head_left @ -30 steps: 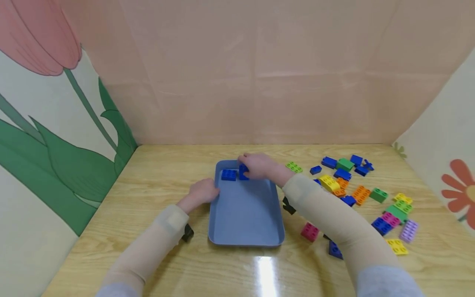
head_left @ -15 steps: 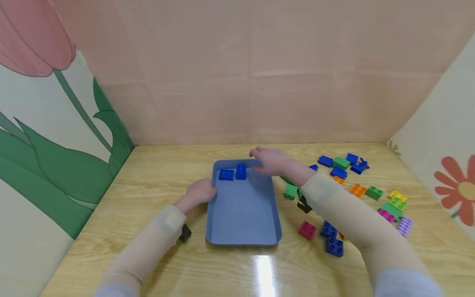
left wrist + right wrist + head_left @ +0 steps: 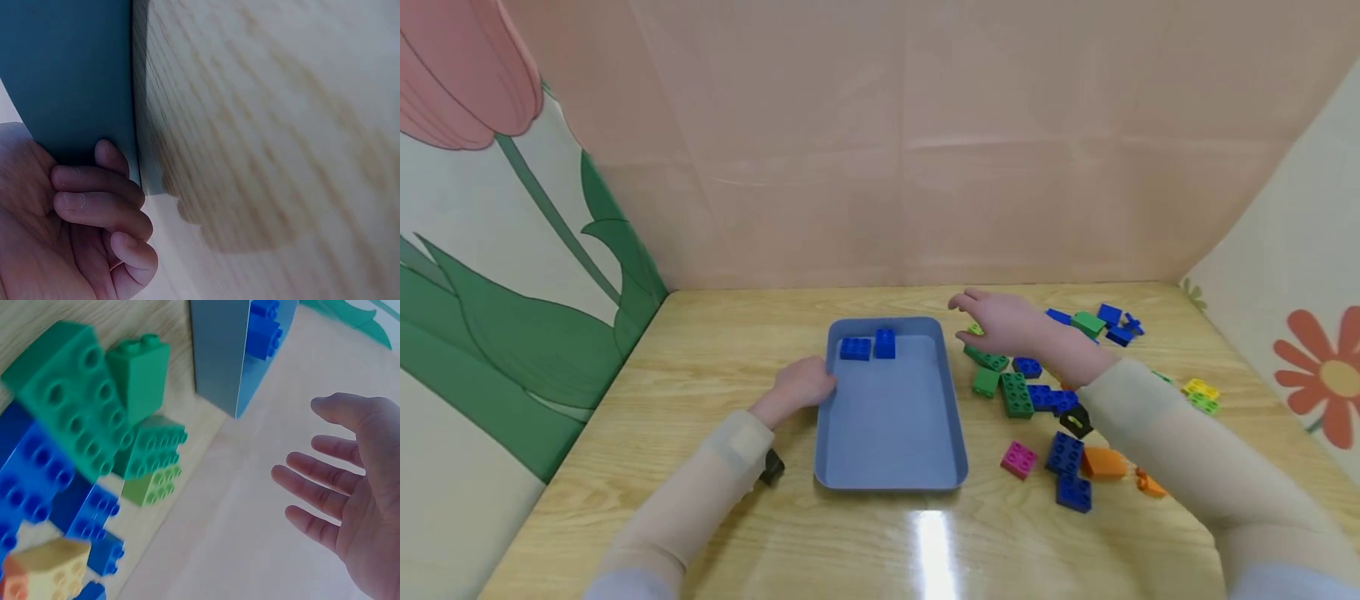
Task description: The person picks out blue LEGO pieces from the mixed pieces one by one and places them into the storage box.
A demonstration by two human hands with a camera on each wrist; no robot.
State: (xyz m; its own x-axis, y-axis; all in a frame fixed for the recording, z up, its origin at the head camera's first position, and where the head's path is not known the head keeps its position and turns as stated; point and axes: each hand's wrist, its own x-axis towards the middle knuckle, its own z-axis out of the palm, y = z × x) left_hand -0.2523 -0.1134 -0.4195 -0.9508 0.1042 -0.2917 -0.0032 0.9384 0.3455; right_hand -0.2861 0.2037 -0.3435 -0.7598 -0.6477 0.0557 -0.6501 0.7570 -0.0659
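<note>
Tray, likely light and stiff, best taken by a side rim, lies with its long axis near to far; the left hand grips its left rim, fingers curled. Two studded blue bricks sit at its far end. Rightward, the right hand, empty, fingers parted, hovers near studded green bricks.

Honestly, not a word, number or logo is readable in any view. Nothing legible on the tray or the loose bricks (any marks on the studs are too soft to make out), and the wall pictures are just flowers.
</note>
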